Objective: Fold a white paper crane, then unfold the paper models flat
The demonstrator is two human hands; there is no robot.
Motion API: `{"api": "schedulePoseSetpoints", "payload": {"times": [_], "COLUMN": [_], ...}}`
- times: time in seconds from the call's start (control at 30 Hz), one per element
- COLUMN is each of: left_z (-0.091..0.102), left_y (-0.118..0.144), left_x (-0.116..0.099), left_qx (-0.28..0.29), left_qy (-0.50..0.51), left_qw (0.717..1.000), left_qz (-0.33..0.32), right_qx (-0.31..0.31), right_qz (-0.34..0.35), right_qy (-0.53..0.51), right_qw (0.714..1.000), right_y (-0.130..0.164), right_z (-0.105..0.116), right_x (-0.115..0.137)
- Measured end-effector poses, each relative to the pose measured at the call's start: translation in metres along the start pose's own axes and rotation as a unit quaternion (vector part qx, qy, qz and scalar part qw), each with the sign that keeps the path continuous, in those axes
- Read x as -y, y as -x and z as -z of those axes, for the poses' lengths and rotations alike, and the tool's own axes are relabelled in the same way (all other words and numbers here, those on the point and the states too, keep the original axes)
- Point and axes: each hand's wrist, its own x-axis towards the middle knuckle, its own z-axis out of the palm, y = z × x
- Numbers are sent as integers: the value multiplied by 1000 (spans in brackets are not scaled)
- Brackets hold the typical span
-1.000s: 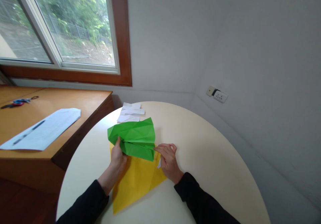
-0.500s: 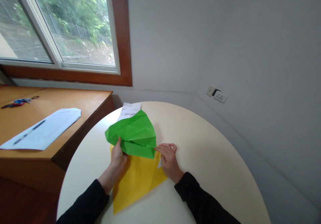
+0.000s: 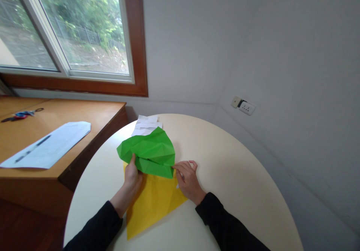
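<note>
Green creased paper [image 3: 150, 151] held above yellow sheet [image 3: 153, 204] on round counter [image 3: 239, 183]: left hand [image 3: 132, 176] fingers pinch its left edge, right hand [image 3: 187, 180] fingers pinch its right corner.

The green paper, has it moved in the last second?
Yes. The green paper has bulged up and spread toward the white slips, covering more of them, while both hands kept pinching its near edges.

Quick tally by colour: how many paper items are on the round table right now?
Green paper: 1
Yellow paper: 1
White scraps: 1 small pile, pieces too overlapped to count
Total: 3
</note>
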Motion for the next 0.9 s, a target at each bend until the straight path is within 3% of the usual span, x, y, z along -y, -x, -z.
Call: {"api": "schedulePoseSetpoints", "payload": {"times": [0.5,0.9], "left_z": [-1,-3], "left_y": [2,6], "left_x": [6,3], "left_qx": [21,34], "left_qy": [15,37], "left_qw": [1000,999], "left_qz": [7,5], "right_qx": [3,-40], "right_qz": [6,9], "right_qy": [27,9], "right_qw": [1000,999], "right_y": [1,1], "right_z": [-7,-10], "right_x": [-4,-10]}}
